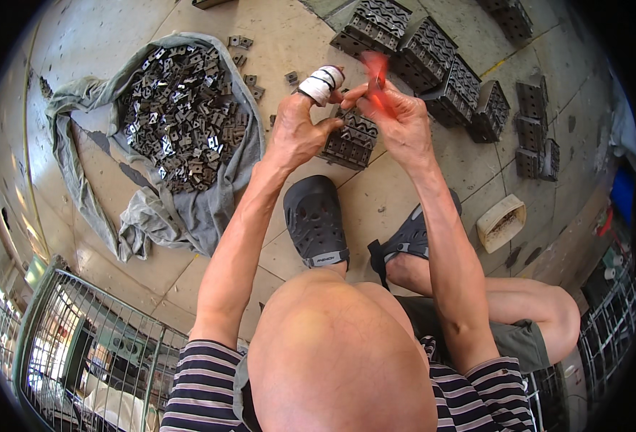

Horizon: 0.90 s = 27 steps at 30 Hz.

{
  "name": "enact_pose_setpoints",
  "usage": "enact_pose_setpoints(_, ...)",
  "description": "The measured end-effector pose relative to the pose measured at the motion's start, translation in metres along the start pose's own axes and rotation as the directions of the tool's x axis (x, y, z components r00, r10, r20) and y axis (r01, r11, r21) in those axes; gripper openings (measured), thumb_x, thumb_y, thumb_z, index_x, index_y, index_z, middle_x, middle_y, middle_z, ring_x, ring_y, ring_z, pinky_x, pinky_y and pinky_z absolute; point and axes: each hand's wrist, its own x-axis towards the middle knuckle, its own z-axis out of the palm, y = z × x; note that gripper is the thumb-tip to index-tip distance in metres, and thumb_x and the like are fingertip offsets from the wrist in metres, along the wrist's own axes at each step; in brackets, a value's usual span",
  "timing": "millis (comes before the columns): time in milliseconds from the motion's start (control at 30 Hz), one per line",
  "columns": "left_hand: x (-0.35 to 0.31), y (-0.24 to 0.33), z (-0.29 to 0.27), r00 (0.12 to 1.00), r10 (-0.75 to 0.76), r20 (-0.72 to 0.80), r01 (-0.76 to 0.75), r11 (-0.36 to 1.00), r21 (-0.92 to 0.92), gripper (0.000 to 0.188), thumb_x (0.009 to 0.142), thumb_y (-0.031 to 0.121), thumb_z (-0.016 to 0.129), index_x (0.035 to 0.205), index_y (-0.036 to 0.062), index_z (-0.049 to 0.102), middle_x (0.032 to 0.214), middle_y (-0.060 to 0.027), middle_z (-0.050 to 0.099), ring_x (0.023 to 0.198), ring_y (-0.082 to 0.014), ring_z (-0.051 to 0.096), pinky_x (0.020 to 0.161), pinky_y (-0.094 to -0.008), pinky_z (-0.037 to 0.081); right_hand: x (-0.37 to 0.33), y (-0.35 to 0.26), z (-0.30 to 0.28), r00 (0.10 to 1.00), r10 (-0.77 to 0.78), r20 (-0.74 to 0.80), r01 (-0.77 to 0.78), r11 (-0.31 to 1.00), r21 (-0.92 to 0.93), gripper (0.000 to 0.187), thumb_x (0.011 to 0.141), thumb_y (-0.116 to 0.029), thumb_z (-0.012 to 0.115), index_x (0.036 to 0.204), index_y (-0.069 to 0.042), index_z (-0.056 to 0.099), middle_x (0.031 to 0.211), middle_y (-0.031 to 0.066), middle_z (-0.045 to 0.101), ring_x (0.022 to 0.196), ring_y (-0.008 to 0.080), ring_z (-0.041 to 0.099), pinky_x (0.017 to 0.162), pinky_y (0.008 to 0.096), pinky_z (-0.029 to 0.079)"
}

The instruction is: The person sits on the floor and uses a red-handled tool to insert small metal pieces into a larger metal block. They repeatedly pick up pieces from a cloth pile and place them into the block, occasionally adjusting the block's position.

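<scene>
My right hand (401,124) is closed on a small red object (377,70), smeared by motion so its kind cannot be made out. Beside it my left hand (300,124), white tape wrapped round a finger, is curled with its fingertips close to the right ones. What the left fingers hold, if anything, is hidden. Just below both hands, a block of dark metal pieces (352,147) packed in rows stands on the floor, with my left thumb at its edge. To the left, a heap of small dark metal clips (185,119) lies on a grey cloth (158,222).
More packed metal blocks (426,54) stand in a row at the far right, with smaller stacks (530,129) beyond. A cream plastic container (501,223) lies near my right foot. Loose clips (253,88) are scattered beside the heap. A wire cage (102,353) stands at lower left.
</scene>
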Motion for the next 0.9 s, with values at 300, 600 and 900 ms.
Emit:
enact_pose_setpoints(300,0.001,-0.006,-0.007,0.986,-0.127,0.112,0.134,0.990,-0.052,0.058,0.081,-0.004,0.079,0.137,0.0029,0.064,0.107,-0.0091,0.077,0.099,-0.0207,0.073,0.090,-0.0365,0.059,-0.040,-0.005,0.029,0.899,-0.419,0.127,0.410,0.705,-0.579,0.017,0.075,-0.004,0.077,0.093,-0.006,0.076,0.098,0.0080,0.076,0.098,0.0259,0.074,0.082,0.0339,0.062)
enact_pose_setpoints(600,0.020,-0.012,-0.002,0.983,-0.070,0.172,0.091,0.989,-0.115,0.060,0.084,-0.011,0.076,0.140,0.0051,0.065,0.109,-0.0060,0.077,0.100,-0.0163,0.072,0.093,-0.0339,0.061,-0.035,-0.005,0.017,0.962,-0.188,-0.197,0.091,0.904,-0.418,0.015,0.091,0.002,0.077,0.105,-0.003,0.080,0.100,0.0076,0.081,0.090,0.0151,0.076,0.082,0.0302,0.061)
enact_pose_setpoints(900,0.037,-0.021,0.014,0.970,-0.057,0.237,0.050,0.998,0.038,0.055,0.082,-0.015,0.073,0.133,0.0039,0.069,0.102,-0.0079,0.078,0.092,-0.0168,0.072,0.084,-0.0339,0.061,-0.007,0.018,-0.012,0.932,0.042,-0.361,-0.146,0.953,-0.267,0.013,0.093,-0.009,0.079,0.102,0.001,0.081,0.087,0.0073,0.080,0.078,0.0112,0.074,0.073,0.0264,0.059)
